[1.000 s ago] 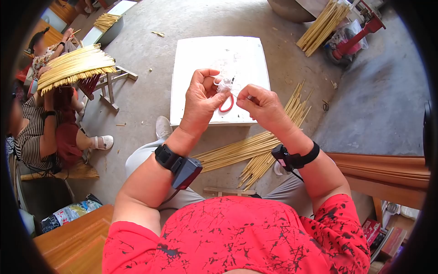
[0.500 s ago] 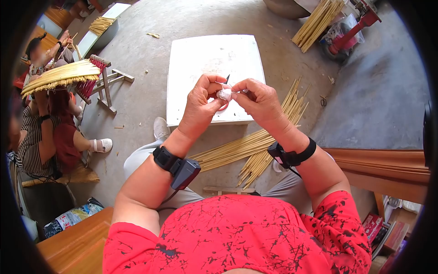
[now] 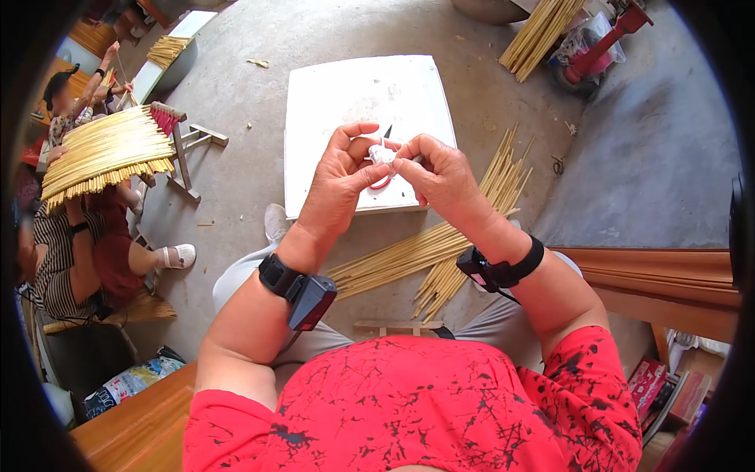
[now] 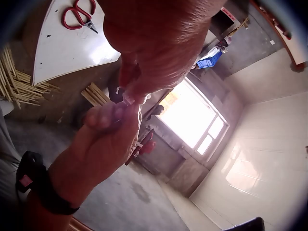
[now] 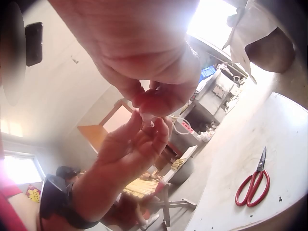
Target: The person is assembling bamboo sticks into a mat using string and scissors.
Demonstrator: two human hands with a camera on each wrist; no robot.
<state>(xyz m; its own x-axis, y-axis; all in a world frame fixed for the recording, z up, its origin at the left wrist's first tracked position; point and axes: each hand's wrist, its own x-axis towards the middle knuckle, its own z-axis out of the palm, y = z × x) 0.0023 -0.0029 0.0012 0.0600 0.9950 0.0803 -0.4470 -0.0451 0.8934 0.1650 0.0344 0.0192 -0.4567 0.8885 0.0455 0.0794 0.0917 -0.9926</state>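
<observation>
My left hand [image 3: 336,182] holds a small bundle of white string [image 3: 382,154] between thumb and fingers, over the white table. From the other side my right hand [image 3: 442,171] pinches at the same bundle, its fingertips meeting those of the left hand. A loose white strand [image 5: 182,126] curves beside the fingers in the right wrist view. Most of the bundle is hidden by the fingers in both wrist views. Below the hands, red-handled scissors [image 5: 252,186] lie on the white tabletop [image 3: 330,94].
Long straw-coloured stalks [image 3: 401,256] lie on the floor between table and knees. Another bundle of stalks [image 3: 543,35] stands at the back right. On the left, people sit by a wooden stand [image 3: 185,169] bearing a sheet of stalks [image 3: 110,149].
My right hand has moved left, from apart with a strand between the hands to the string bundle in my left hand. At left, the sheet of stalks has shifted and a person's arm has risen.
</observation>
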